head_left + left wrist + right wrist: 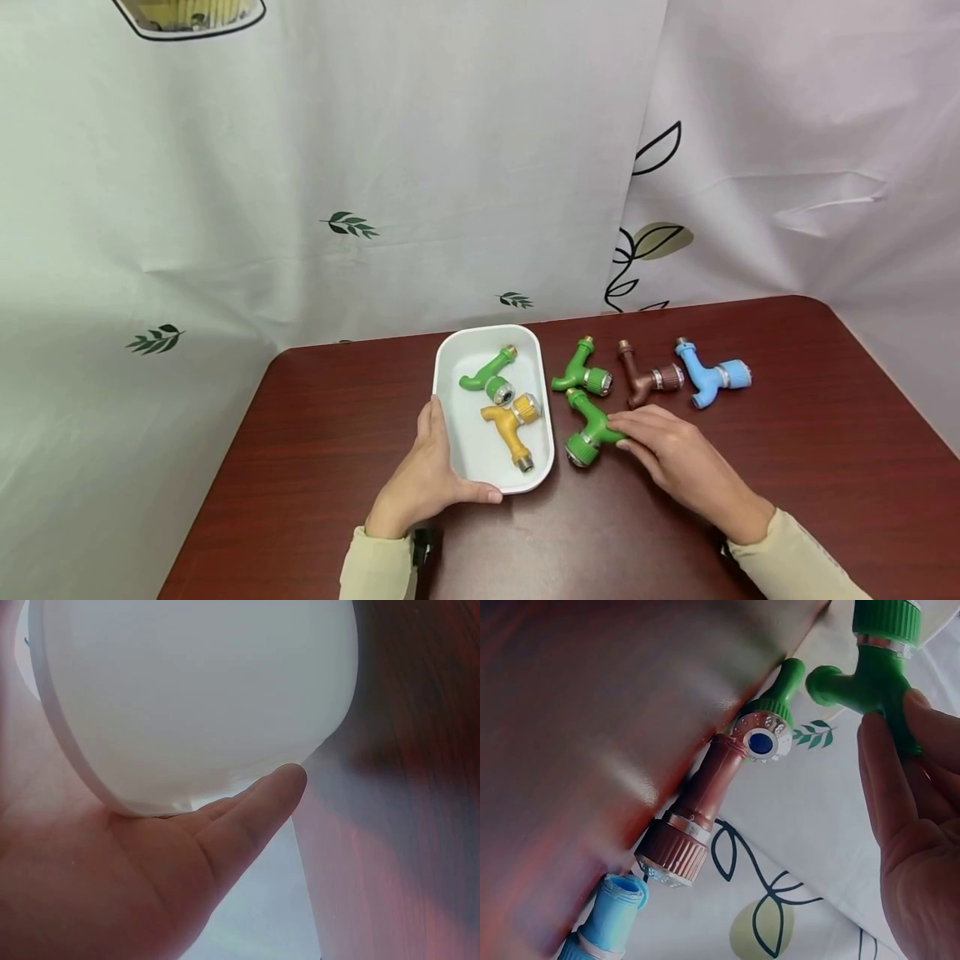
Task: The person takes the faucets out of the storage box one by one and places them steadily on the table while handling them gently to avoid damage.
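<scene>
My left hand (422, 483) rests on the corner of a white tray (459, 442), straight fingers along its left side and thumb along the near rim. In the left wrist view, a finger lies against the tray's outer wall (210, 690). A green tap (491, 369) and a yellow tap (507, 425) lie inside the tray. My right hand (678, 454) pinches another green tap (592, 421) by its spout, right of the tray. The right wrist view shows this green tap (885, 682) between thumb and fingers, raised off the table.
Right of the tray lie a further green tap (577, 371), a brown tap (640, 385) and a light-blue tap (705, 379) in a row on the dark red table (337, 417). A white patterned curtain (450, 167) hangs behind the table's far edge.
</scene>
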Motion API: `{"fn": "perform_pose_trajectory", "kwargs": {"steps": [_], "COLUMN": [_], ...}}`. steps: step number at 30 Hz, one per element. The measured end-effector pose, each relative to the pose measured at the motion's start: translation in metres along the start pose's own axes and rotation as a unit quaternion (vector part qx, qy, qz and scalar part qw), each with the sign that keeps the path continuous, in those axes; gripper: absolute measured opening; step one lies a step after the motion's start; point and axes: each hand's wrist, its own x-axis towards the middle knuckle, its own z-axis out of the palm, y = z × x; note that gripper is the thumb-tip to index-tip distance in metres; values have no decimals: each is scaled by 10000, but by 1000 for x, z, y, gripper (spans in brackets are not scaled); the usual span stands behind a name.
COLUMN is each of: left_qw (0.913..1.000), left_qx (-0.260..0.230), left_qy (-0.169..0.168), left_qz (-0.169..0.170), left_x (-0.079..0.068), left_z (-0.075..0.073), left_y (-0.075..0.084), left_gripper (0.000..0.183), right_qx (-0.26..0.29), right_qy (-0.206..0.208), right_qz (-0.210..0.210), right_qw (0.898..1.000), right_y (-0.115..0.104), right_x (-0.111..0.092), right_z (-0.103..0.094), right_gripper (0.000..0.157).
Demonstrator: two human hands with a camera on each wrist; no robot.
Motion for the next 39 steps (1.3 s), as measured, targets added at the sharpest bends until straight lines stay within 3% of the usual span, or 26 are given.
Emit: {"fn": "perform_pose_trajectory", "kwargs": {"steps": [6, 19, 39], "left_qw": [10000, 10000, 10000], "left_qx": [-27, -38, -7], "left_qy": [2, -19, 2], "left_qz": [-8, -43, 7], "left_x": [0, -1, -1], "left_z": [0, -1, 0], "left_y": [0, 1, 1], "left_gripper": [160, 160, 160], "right_qx": [-150, -315, -147], "right_qy": [-174, -421, -919], "right_qz": [110, 216, 743], "right_qw": [9997, 9984, 9929], "right_y": [-1, -2, -11], "right_x": [1, 6, 9], "right_z": [1, 0, 2], "right_gripper": [37, 28, 20]}}
